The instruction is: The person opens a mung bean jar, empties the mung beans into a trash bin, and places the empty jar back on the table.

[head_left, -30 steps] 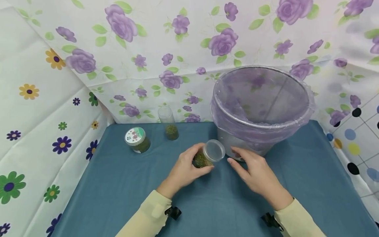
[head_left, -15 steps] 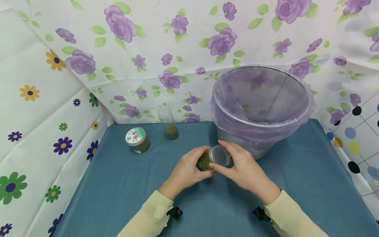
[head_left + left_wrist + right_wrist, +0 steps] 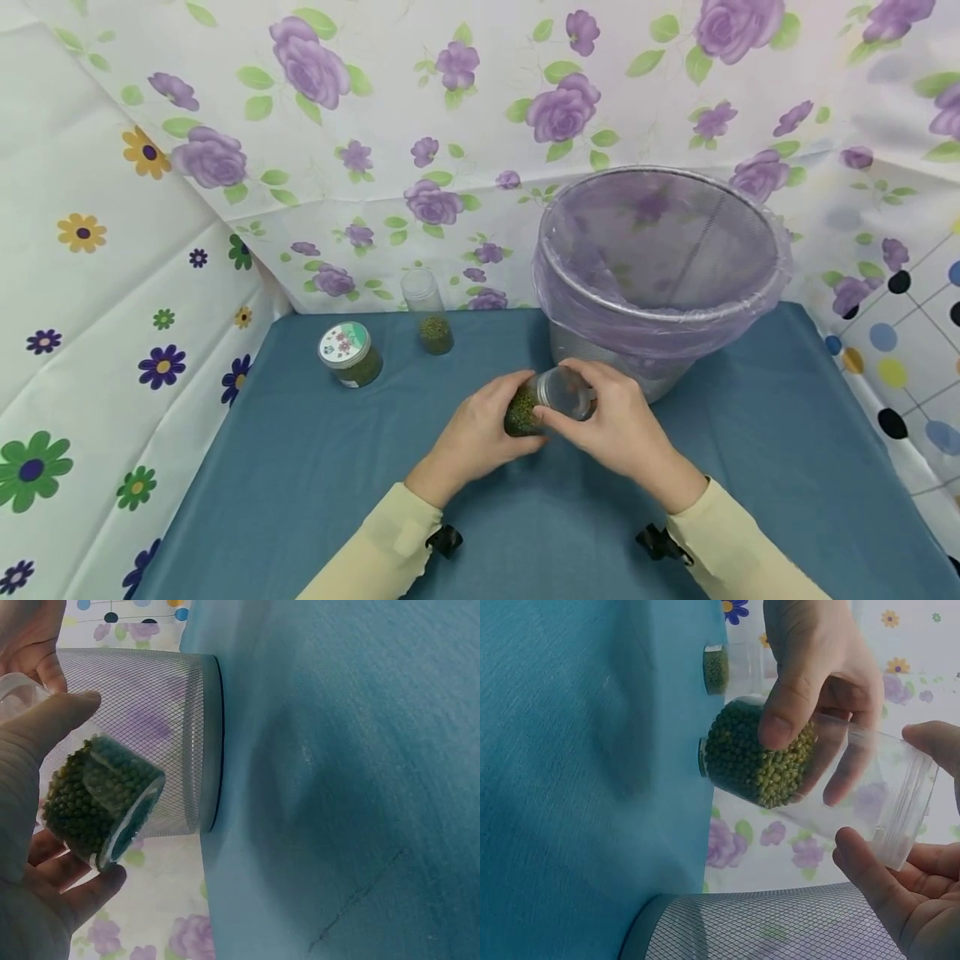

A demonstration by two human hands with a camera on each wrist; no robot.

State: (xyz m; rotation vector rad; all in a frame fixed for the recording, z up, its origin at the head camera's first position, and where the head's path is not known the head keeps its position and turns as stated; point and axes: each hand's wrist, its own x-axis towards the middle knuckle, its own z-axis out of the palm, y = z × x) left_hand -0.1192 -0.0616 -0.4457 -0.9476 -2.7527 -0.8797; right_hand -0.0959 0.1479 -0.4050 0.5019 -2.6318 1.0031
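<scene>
A clear plastic jar [image 3: 525, 410], part filled with small round green beans [image 3: 761, 754], is held tilted above the table, its mouth end toward the right. My left hand [image 3: 480, 427] grips its bean-filled lower part, with thumb and fingers on opposite sides, as the left wrist view shows too. Around the mouth end curls my right hand [image 3: 617, 423], its thumb and fingers on the rim [image 3: 909, 814]. The beans lie gathered in the bottom of the jar. Whether a lid sits on the mouth I cannot tell.
A mesh bin [image 3: 588, 354] lined with a thin purple bag [image 3: 660, 343] stands behind my right hand. Toward the back left are a squat jar with a printed lid [image 3: 343, 343] and a tall clear jar [image 3: 432, 321] with green contents. Blue cloth [image 3: 315, 500] covers the table.
My right hand has moved left from beside the bin and taken hold of the jar's mouth end. The jar, in my left hand, has shifted slightly right and tipped further over.
</scene>
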